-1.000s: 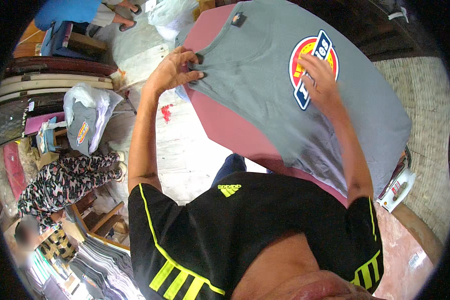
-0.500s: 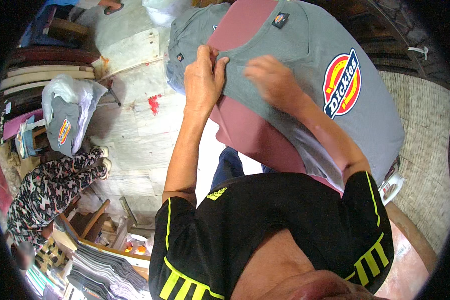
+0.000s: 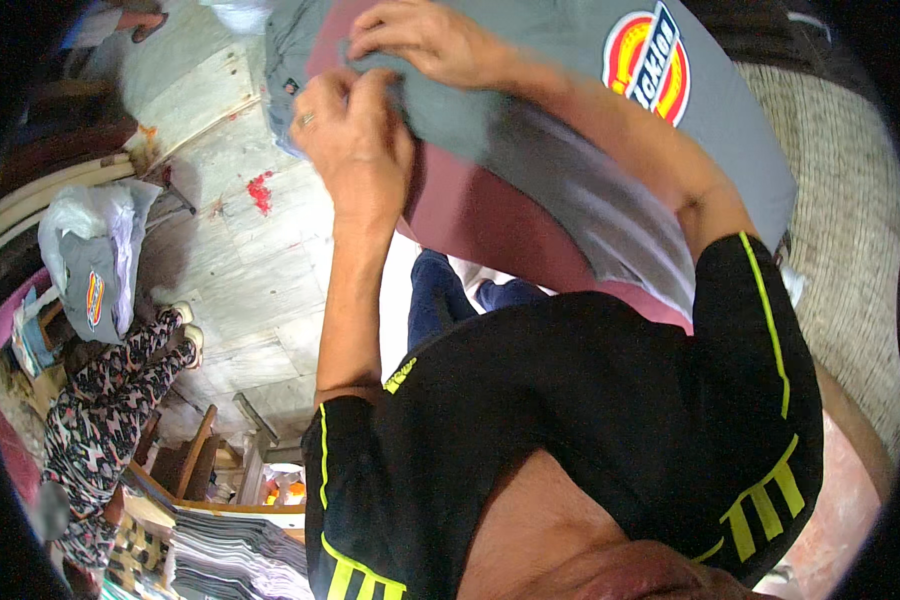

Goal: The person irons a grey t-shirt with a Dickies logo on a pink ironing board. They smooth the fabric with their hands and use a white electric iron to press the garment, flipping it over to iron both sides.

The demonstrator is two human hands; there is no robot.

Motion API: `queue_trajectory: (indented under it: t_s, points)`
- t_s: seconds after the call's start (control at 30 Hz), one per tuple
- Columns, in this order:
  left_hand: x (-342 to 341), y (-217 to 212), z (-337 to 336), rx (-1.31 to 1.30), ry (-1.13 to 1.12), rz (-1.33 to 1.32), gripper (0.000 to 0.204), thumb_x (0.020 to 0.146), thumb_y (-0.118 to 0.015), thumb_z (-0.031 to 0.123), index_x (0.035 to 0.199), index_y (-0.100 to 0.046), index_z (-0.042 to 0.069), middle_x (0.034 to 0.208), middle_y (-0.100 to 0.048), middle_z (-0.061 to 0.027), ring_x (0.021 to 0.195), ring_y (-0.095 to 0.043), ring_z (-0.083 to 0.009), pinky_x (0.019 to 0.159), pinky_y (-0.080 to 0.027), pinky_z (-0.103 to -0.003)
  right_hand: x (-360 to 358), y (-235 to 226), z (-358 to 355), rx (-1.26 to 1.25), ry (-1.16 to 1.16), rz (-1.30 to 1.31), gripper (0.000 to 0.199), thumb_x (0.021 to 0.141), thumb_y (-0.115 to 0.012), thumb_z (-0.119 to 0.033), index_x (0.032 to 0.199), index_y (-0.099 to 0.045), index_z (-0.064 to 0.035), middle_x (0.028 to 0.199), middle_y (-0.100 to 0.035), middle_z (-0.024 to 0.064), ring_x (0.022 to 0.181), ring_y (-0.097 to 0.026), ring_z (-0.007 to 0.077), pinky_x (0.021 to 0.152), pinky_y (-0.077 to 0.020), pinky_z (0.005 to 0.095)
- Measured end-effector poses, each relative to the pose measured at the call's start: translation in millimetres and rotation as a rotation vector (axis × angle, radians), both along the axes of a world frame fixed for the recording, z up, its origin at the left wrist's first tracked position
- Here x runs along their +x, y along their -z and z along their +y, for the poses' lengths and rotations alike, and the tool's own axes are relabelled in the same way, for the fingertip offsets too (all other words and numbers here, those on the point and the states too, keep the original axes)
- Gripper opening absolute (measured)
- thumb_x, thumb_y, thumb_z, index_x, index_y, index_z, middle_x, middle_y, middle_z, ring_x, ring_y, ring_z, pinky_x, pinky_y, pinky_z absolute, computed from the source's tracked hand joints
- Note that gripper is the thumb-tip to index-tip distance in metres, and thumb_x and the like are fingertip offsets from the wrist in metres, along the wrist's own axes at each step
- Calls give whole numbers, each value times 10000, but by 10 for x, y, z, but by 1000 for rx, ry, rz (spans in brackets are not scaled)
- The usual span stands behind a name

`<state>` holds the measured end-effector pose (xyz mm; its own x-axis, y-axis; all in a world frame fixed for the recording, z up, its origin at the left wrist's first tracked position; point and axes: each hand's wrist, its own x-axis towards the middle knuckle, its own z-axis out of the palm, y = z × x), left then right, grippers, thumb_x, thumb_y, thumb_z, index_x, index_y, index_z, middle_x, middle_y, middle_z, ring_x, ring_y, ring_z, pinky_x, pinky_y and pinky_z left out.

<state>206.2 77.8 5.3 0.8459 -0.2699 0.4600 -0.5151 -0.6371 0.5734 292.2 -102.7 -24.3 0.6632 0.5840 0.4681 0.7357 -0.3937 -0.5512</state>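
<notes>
A grey T-shirt (image 3: 550, 60) with a large red, yellow and blue printed emblem lies spread over a maroon board (image 3: 480, 215) in front of me. My left hand (image 3: 355, 150) is closed at the shirt's left edge, its fingers curled down onto the cloth. Just beyond it, my right hand (image 3: 425, 45) reaches across with bent fingers pressed together, pinching at the grey cloth near the maroon strip. Its fingertips partly cover the cloth there.
At left, a clear plastic bag (image 3: 65, 210) holds a folded grey garment. Near it stands a person in patterned trousers (image 3: 110, 400). Stacked folded garments (image 3: 235, 560) lie at lower left beside a wooden rack (image 3: 195, 450). Woven matting (image 3: 835, 200) spreads at right.
Both hands have moved left and farther up the shirt. The right hand has come close beside the left. The view has shifted, so less of the shirt's far end shows.
</notes>
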Motion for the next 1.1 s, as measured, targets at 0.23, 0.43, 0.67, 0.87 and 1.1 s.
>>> queue_trajectory:
  t_s: [0.23,0.43,0.67,0.87,1.1]
  points:
    - [-192,190,-446,141,75,-157,301,843,-688,284,1091,-665,114,1159,-562,-103,1147,-512,-307,1000,-343,-473,-969,-600,-1040,-118,204,86,200,869,-566,-69,1023,-683,-18,1080,-654,169,1047,-595,353,945,-438,481]
    - [-698,60,-562,79,400,-183,278,782,-711,253,1040,-679,154,1147,-590,-75,1131,-532,-273,939,-363,-459,-1244,-337,-1488,-376,384,-206,341,915,-581,-184,1222,-626,-43,1338,-559,169,1225,-487,360,1065,-357,475]
    - [-1871,125,-1022,22,663,-23,242,741,-742,166,974,-692,122,1090,-614,-9,1088,-553,-242,879,-410,-421,-1130,-158,-1493,-332,379,-255,358,911,-588,-221,1227,-641,-62,1337,-572,155,1218,-497,372,1046,-384,482]
    - [-1946,73,-875,140,664,-111,170,765,-708,98,934,-706,108,1028,-629,12,1048,-565,-205,887,-417,-391,-1170,-172,-1527,-408,391,-268,504,915,-568,-394,1335,-574,-114,1414,-516,153,1295,-462,401,1071,-382,502]
    - [-2075,-27,-929,184,526,-38,314,764,-771,397,915,-716,127,937,-630,-5,984,-564,-221,917,-378,-430,-1297,-208,-1525,-610,190,-217,514,931,-561,-363,1321,-566,-30,1406,-511,174,1325,-443,354,1121,-328,489]
